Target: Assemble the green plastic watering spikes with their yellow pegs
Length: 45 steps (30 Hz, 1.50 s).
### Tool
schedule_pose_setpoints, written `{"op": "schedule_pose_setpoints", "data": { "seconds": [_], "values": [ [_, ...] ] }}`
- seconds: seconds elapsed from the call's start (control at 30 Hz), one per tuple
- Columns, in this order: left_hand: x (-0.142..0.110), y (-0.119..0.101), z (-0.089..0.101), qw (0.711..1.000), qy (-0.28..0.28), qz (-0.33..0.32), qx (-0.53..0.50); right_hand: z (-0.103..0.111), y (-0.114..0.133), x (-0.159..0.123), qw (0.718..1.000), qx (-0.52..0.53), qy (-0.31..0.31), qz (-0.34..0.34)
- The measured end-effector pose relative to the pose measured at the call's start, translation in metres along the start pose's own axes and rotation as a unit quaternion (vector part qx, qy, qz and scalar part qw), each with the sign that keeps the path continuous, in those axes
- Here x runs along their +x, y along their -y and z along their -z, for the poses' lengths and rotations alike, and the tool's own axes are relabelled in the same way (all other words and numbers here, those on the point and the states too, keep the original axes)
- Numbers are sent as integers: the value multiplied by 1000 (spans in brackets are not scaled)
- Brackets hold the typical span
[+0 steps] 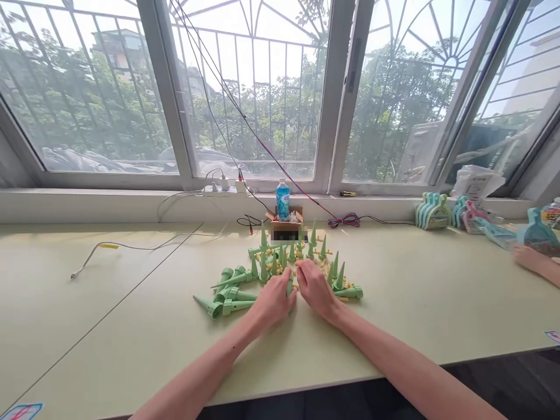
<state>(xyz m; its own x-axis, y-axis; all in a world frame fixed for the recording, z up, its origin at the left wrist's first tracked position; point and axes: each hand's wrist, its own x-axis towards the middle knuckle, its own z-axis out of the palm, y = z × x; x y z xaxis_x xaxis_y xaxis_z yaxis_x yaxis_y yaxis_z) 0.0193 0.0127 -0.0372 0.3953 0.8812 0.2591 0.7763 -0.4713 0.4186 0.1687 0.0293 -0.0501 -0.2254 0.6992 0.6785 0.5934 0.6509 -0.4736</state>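
Observation:
Both hands meet over a cluster of green plastic spikes, which look like plant watering spikes. My left hand (275, 298) is closed round one green watering spike (290, 286), mostly covered by the fingers. Close beside it, my right hand (315, 286) is closed in a pinch near that spike; whatever its fingertips hold is too small to make out. Small yellow plastic pieces (324, 265) lie scattered among upright green spikes (263, 236) just beyond the hands. Several more green spikes (231, 293) lie on their sides left of my left hand.
A small cardboard box (297, 219) with a blue-liquid bottle (283, 201) stands behind the cluster. Cables (345, 220) run along the table's (415, 303) back. At right are pastel dustpan-like sets (433, 211) and another person's hand (531, 256).

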Motion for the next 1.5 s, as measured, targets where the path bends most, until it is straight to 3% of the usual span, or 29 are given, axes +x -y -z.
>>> {"op": "schedule_pose_setpoints", "data": {
  "seconds": [0.3,0.5,0.73,1.07,1.23,1.5],
  "values": [
    [4,-1,-6,994,-68,-1,-82,-5,-17,0,1000,-10,30,-3],
    [7,0,-8,987,-83,23,-138,-8,-27,0,998,-10,54,-10],
    [8,0,-5,974,-155,19,-163,-7,-29,-1,995,-35,94,-27],
    [9,4,-7,981,-114,9,-156,-8,-29,-2,989,-60,125,-52],
    [9,4,-8,981,-123,11,-152,-5,-26,-2,987,-60,136,-59],
    [9,4,-6,972,-105,33,-209,2,-16,1,993,-13,110,-45]
  ]
}}
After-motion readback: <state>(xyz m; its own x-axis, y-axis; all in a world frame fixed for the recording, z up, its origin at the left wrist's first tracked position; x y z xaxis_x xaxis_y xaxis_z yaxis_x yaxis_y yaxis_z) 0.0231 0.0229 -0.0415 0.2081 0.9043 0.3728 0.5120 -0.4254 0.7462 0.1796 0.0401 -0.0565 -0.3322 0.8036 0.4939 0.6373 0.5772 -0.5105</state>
